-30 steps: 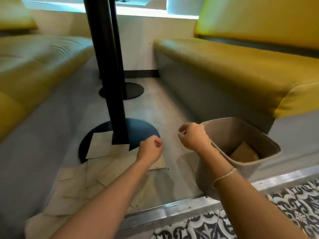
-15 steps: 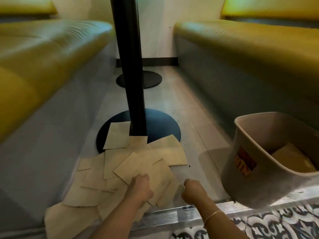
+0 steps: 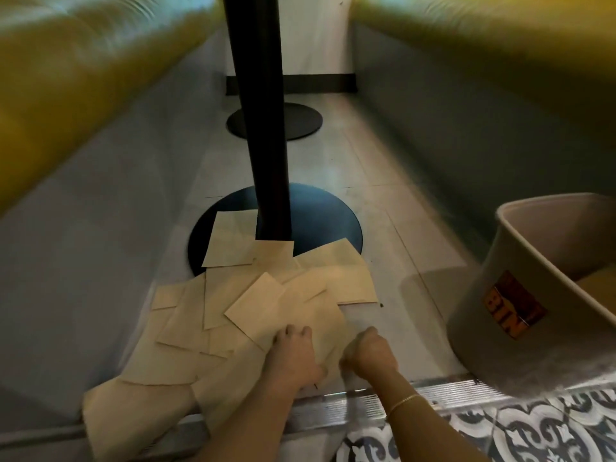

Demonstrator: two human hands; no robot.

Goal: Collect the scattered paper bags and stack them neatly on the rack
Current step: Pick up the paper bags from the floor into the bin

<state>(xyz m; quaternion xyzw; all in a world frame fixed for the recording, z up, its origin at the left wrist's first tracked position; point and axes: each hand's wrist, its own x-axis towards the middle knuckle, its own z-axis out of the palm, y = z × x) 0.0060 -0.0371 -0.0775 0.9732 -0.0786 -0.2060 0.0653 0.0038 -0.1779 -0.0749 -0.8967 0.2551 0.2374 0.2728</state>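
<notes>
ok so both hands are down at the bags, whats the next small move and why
Probably pinch the top bag under both hands and lift it toward the bin. The left hand and right hand already rest on the near edge of the pile, fingers curled, and the bin at the right already holds some bags.

The yellow seats [image 3: 83, 78] on both sides of the black pole [image 3: 263, 128] are smeared by blur. The bin [image 3: 520, 295], right of the pole, is cut by the picture's edge and its label is only partly readable. Both hands, left hand [image 3: 293, 355] and right hand [image 3: 370, 353], hide their fingertips against the paper bags [image 3: 266, 305]; whether they pinch one is unclear.
</notes>
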